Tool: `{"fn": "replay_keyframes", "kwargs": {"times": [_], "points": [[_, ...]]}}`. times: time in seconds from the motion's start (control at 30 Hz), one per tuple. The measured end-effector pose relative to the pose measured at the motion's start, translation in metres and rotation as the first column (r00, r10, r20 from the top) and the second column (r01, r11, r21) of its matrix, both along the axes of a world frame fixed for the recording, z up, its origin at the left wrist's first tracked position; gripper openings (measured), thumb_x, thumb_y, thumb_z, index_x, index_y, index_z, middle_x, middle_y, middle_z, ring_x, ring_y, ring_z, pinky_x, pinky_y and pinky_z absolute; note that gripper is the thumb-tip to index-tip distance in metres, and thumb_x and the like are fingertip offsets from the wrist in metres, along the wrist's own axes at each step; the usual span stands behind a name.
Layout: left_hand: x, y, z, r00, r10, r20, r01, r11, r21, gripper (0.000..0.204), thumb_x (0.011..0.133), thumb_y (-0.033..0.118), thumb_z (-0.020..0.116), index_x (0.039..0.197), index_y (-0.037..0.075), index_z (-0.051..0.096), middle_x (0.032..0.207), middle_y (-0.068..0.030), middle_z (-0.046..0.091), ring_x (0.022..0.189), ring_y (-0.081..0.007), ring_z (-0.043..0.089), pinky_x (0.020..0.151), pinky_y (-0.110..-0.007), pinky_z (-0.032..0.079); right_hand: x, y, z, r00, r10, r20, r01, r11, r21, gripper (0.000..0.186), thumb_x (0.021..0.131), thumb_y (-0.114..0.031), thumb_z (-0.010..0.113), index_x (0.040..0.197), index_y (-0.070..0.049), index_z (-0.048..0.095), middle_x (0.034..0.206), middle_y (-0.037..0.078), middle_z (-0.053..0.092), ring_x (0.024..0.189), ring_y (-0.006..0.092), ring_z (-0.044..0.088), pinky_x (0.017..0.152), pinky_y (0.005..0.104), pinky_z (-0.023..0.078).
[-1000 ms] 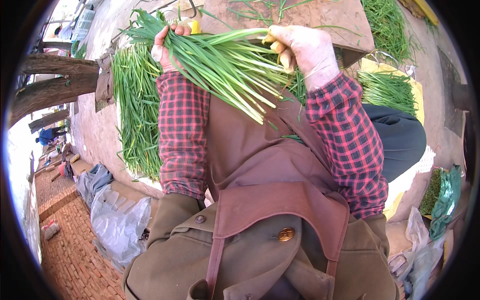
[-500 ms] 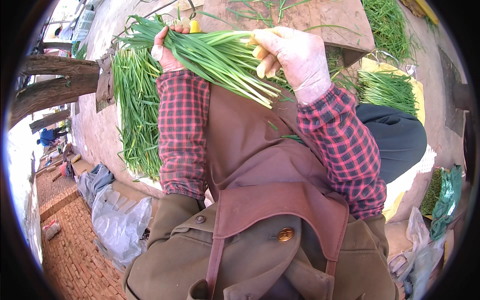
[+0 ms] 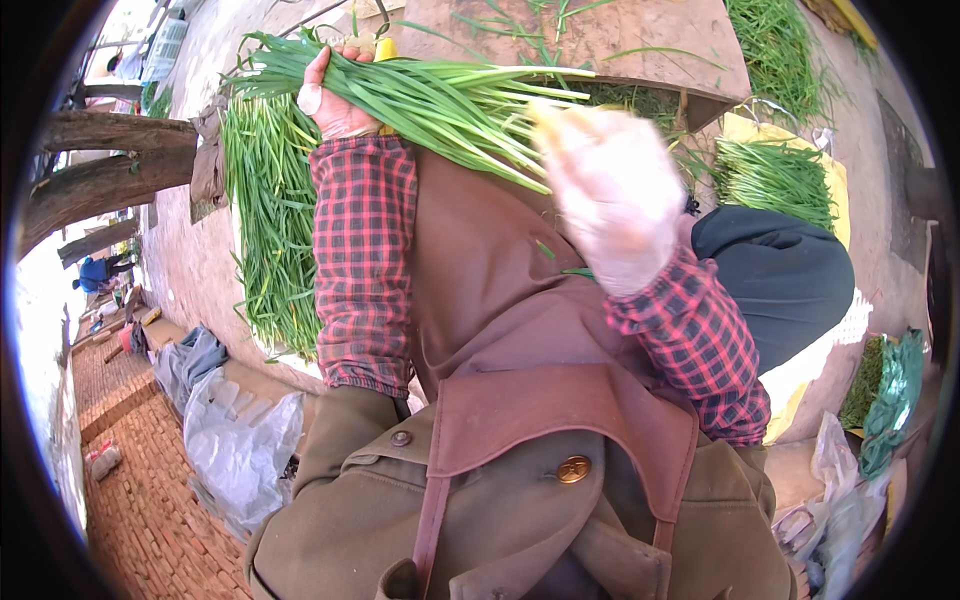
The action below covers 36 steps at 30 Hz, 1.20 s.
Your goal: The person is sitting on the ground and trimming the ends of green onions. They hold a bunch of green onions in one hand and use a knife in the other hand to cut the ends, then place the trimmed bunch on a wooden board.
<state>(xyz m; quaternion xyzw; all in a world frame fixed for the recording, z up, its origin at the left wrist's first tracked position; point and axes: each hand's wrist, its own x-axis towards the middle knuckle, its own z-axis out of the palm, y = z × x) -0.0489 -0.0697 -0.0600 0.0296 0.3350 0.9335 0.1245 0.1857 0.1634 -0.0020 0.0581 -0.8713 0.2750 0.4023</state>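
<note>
Head: green, pale-ended stalks [image 3: 432, 98], fanned.

1. Upper left of the frame: weathered brown timbers [image 3: 120, 188], reaching in from the rim.
2. Left edge: a distant person [image 3: 94, 274] in blue.
3. Lower left: a crumpled clear plastic bag [image 3: 240, 450], with a grey cloth [image 3: 187, 362] just above.
4. Lower left corner: reddish brick paving [image 3: 145, 515].
5. Lower right: shiny green plastic [image 3: 897, 405], a pale translucent bag [image 3: 848, 530] below it.

No readable txt, nos. or signs
</note>
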Motion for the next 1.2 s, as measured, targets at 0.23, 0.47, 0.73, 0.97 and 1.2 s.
{"fn": "replay_keyframes", "kwargs": {"times": [0.23, 0.47, 0.73, 0.97, 1.2], "points": [[0.001, 0.01, 0.006, 0.999, 0.004, -0.051, -0.002, 0.999, 0.032, 0.013, 0.085, 0.017, 0.058, 0.083, 0.004, 0.055, 0.078, -0.0082, 0.058, 0.075, -0.0227, 0.055, 0.074, -0.035, 0.048, -0.022, -0.03, -0.05, 0.84, 0.431, 0.329, -0.225, 0.83, -0.511, 0.02, 0.086, -0.024, 0.06, 0.085, -0.004, 0.058, 0.078, 0.012, 0.057, 0.077, 0.0295, 0.058, 0.073, 0.0402, 0.048], [-0.006, -0.001, -0.004, 0.988, 0.086, -0.128, -0.089, 0.996, -0.021, 0.02, 0.09, 0.023, 0.053, 0.084, 0.004, 0.055, 0.081, -0.0125, 0.062, 0.079, -0.0276, 0.058, 0.079, -0.039, 0.049, -0.003, -0.076, -0.013, 0.911, 0.166, 0.379, -0.264, 0.938, 0.223, 0.029, 0.083, -0.015, 0.06, 0.106, 0.003, 0.061, 0.077, 0.005, 0.055, 0.071, 0.0198, 0.055, 0.064, 0.0334, 0.043], [0.004, 0.005, 0.001, 0.993, -0.003, -0.117, 0.015, 0.995, 0.098, 0.016, 0.087, 0.02, 0.055, 0.082, 0.006, 0.056, 0.075, -0.0083, 0.061, 0.077, -0.0254, 0.058, 0.076, -0.037, 0.049, -0.022, -0.067, -0.039, 0.924, 0.371, 0.097, -0.373, 0.928, -0.001, 0.022, 0.08, -0.016, 0.058, 0.1, -0.011, 0.063, 0.078, 0.002, 0.056, 0.075, 0.019, 0.057, 0.068, 0.0327, 0.05], [0.007, 0.014, 0.003, 0.997, 0.053, -0.057, -0.05, 0.997, 0.056, 0.017, 0.086, 0.023, 0.056, 0.08, 0.008, 0.055, 0.071, -0.007, 0.058, 0.072, -0.0238, 0.056, 0.072, -0.037, 0.05, -0.042, -0.054, -0.034, 0.606, 0.788, 0.112, 0.229, -0.038, -0.973, 0.031, 0.093, -0.006, 0.053, 0.122, 0.005, 0.057, 0.093, 0.012, 0.067, 0.064, 0.0166, 0.068, 0.058, 0.0264, 0.055], [0.009, 0.012, 0.004, 0.997, 0.044, -0.064, -0.042, 0.998, 0.04, 0.017, 0.086, 0.023, 0.057, 0.079, 0.008, 0.055, 0.07, -0.0079, 0.058, 0.071, -0.0248, 0.056, 0.071, -0.037, 0.05, -0.05, -0.054, -0.033, 0.735, 0.554, 0.391, -0.076, 0.64, -0.765, 0.046, 0.087, -0.009, 0.056, 0.131, 0.002, 0.05, 0.09, 0.009, 0.069, 0.063, 0.0153, 0.068, 0.062, 0.027, 0.055]]}}
